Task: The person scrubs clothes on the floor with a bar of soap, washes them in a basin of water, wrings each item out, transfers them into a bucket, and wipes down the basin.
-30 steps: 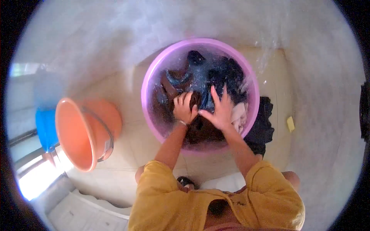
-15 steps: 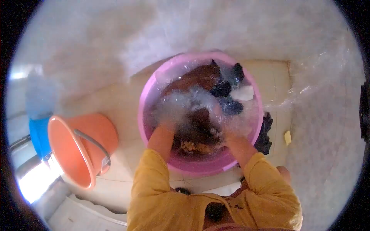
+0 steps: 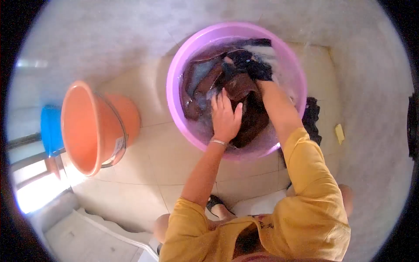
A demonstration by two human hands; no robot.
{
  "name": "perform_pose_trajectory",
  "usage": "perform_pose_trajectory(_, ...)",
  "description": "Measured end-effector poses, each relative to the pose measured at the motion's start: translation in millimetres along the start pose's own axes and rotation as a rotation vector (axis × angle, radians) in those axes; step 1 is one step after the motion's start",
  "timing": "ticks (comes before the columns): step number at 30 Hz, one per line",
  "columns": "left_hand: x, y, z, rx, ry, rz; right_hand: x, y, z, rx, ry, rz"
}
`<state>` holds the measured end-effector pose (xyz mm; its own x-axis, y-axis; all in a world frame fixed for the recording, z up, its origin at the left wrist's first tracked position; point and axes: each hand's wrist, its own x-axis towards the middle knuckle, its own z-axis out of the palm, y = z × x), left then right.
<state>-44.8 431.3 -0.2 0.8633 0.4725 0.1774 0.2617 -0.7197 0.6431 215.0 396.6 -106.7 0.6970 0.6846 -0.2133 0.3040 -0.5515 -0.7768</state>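
Purple plastic tub (image 3: 173, 87): twelve o'clock, within reach. Left hand (image 3: 226, 118): spread on brown garment (image 3: 241, 86), seemingly steadying it. Right hand: hidden by black cloth (image 3: 258, 70); grip untellable.

Your left hand (image 3: 226, 117), a bangle (image 3: 218, 142) at its wrist, rests on wet brown cloth (image 3: 241, 86) in the lilac tub (image 3: 173, 87); thumb stands apart from the fingers. Your right forearm (image 3: 281, 107) crosses the rim; right hand mostly hidden among black cloth (image 3: 257, 69). To your left: an orange bucket (image 3: 80, 131), a blue container (image 3: 51, 131) beyond it. Right of the tub, on the floor (image 3: 187, 174): a dark cloth heap (image 3: 311, 120), a small yellow piece (image 3: 339, 134) near it.
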Motion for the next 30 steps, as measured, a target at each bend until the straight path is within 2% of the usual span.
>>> perform_pose_trajectory(1,-3.3,-1.2,-2.9,0.017,-0.058,0.002,13.0,2.1,2.4,0.478,-0.052,-0.031)
perform_pose_trajectory(3,-7.7,-13.0,-16.6,0.016,-0.140,-0.053,-82.2,-98.9,12.3,1.116,-0.044,-0.336)
perform_pose_trajectory(4,-0.3,-18.1,-44.1,-0.217,-0.200,-0.188,-101.1,-110.0,16.1,1.165,-0.068,-0.412)
perform_pose_trajectory(5,-2.9,-38.2,-50.9,-0.468,0.034,-0.091,-109.2,-110.4,14.4,0.543,0.038,-0.578)
perform_pose_trajectory(6,3.5,-37.3,-68.0,-0.524,0.185,-0.178,-125.2,-125.7,16.7,0.320,0.102,-0.817)
perform_pose_trajectory(7,21.3,-57.2,-70.5,-0.571,0.286,-0.191,-142.7,-158.6,10.7,-0.613,-0.072,-0.646)
perform_pose_trajectory(8,43.2,-19.9,-84.3,-0.492,0.221,-0.158,-157.3,-164.6,36.3,-0.770,0.063,-0.507)
perform_pose_trajectory(9,65.3,18.0,-97.9,-0.411,0.161,-0.127,-171.0,-172.4,41.9,-0.755,0.059,-0.479)
perform_pose_trajectory(11,108.4,9.6,-58.5,-0.124,-0.112,0.388,-194.8,-171.2,59.7,-0.869,0.103,-0.505)
perform_pose_trajectory(12,109.2,22.0,-43.7,0.177,-0.243,0.334,-201.6,-169.9,59.1,-0.907,0.117,-0.552)
perform_pose_trajectory(14,107.8,20.7,-14.6,0.316,-0.482,0.244,-217.5,-175.0,4.7,-0.762,0.017,-0.763)
perform_pose_trajectory(15,105.8,18.8,-10.8,0.256,-0.478,0.178,-211.7,-165.7,-24.8,-0.595,-0.079,-0.869)
perform_pose_trajectory(16,98.9,14.4,-7.3,0.196,-0.480,0.110,-209.2,-153.2,-40.4,-0.364,-0.207,-0.816)
perform_pose_trajectory(17,91.5,2.4,-2.6,0.101,-0.376,0.186,-210.1,-150.4,-51.5,-0.245,-0.244,-0.710)
perform_pose_trajectory(18,75.9,-6.9,3.6,0.146,-0.310,0.184,-210.0,-148.9,-60.8,-0.127,-0.285,-0.608)
perform_pose_trajectory(20,58.7,-13.3,2.7,0.053,-0.146,0.220,-202.1,-122.9,-62.7,-0.012,0.310,-0.507)
perform_pose_trajectory(21,52.8,-18.0,2.4,0.054,-0.125,0.213,-199.1,-109.8,-65.6,-0.204,0.537,-0.287)
perform_pose_trajectory(22,53.4,-22.8,3.9,0.056,-0.107,0.210,-188.6,-105.7,-58.5,-0.196,0.534,-0.288)
perform_pose_trajectory(24,55.2,-35.9,15.8,0.060,-0.064,0.225,-176.1,-102.8,-40.4,-0.208,0.602,0.084)
perform_pose_trajectory(25,60.0,-43.9,20.3,0.034,-0.045,0.293,-173.5,-107.4,-33.6,-0.355,0.572,0.066)
perform_pose_trajectory(27,70.1,-64.1,28.3,0.017,-0.023,0.382,-165.8,-105.3,-21.9,-0.354,0.505,0.101)
perform_pose_trajectory(28,71.3,-76.7,36.2,0.011,-0.032,0.378,-164.7,-102.9,-16.5,-0.354,0.442,0.142)
perform_pose_trajectory(29,73.3,-87.2,45.0,-0.075,-0.105,0.338,-163.5,-99.5,-11.9,-0.522,0.467,0.163)
perform_pose_trajectory(30,74.8,-97.9,51.8,-0.157,-0.173,0.297,-162.6,-90.1,-4.5,-0.525,0.465,0.168)
